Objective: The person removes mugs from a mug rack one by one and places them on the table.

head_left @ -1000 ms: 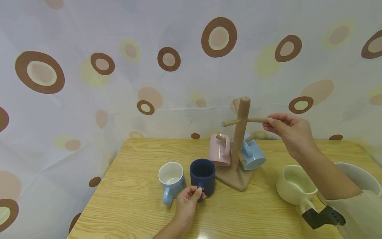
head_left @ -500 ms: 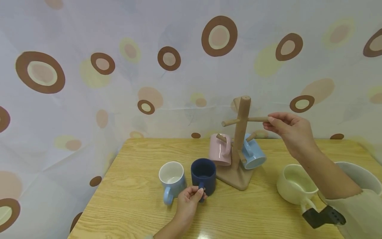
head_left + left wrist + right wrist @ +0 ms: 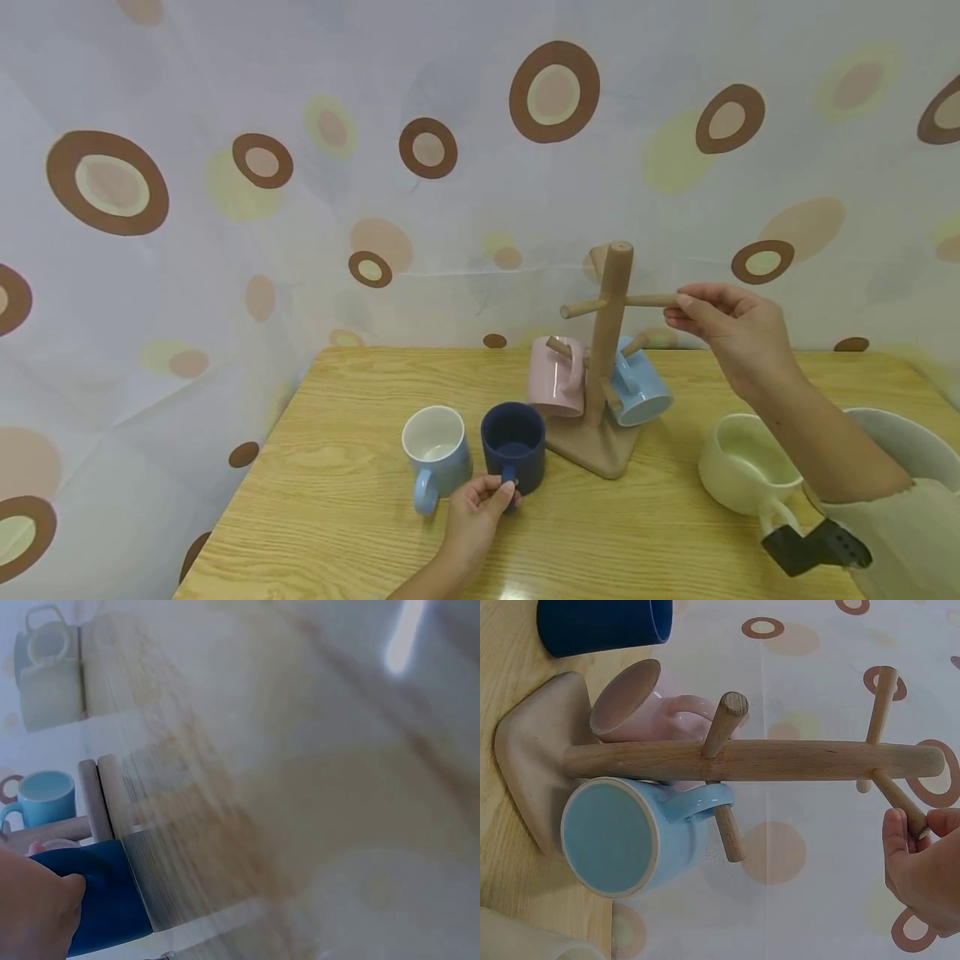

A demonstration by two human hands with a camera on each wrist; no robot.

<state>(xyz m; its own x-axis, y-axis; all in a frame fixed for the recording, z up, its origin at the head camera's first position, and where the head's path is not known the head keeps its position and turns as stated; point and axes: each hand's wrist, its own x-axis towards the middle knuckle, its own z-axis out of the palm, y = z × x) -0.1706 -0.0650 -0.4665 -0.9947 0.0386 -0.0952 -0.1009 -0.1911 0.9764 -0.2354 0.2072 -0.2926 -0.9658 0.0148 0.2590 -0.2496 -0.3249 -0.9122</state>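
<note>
A dark blue mug (image 3: 525,467) stands upright on the table, and my left hand (image 3: 474,518) pinches its handle between thumb and fingers. Just left of it is an upright light blue mug (image 3: 446,465) with a white inside. Behind stands a wooden mug tree (image 3: 611,321). My right hand (image 3: 731,329) pinches the tip of its upper right peg, as the right wrist view also shows. Lower pegs carry a pink mug (image 3: 551,375) and another light blue mug (image 3: 611,836), both hanging tilted by their handles.
At the right, a cream mug (image 3: 738,471) sits under my right forearm, its handle toward me. Beside it, partly hidden by the sleeve, is a large pale bowl-like vessel (image 3: 907,442). A patterned cloth (image 3: 450,200) hangs behind the wooden table (image 3: 337,533).
Almost nothing differs. The whole head view has shifted very slightly; both hands keep their holds on the mug handle and the peg.
</note>
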